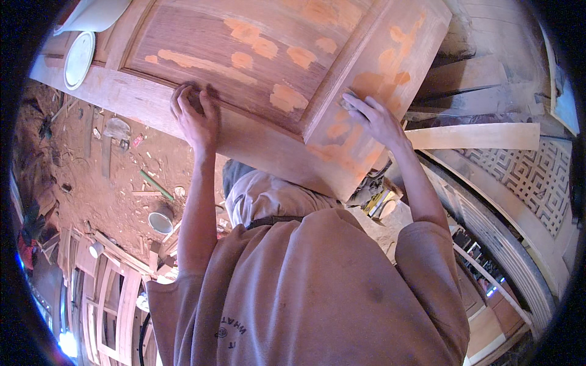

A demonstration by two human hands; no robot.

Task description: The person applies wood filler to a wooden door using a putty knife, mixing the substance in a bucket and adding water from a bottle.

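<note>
A wooden panelled door [262,146] lies in front of me, with orange filler patches [288,97] spread over its panel and right-hand frame. My left hand [196,113] rests on the door's near edge, its fingers bent over the frame and apart, holding nothing. Flat against the right-hand frame, my right hand [373,119] presses a small greyish piece of sandpaper [347,104] under its fingertips. Most of that piece is hidden by the fingers. Filler smears surround it.
A round white lid [79,60] sits on the door's far left. Below, the dirt floor holds wood scraps, a green stick [157,185] and a bucket [161,219]. On the right are a pale plank [476,135] and a geometric cut-out panel [531,177].
</note>
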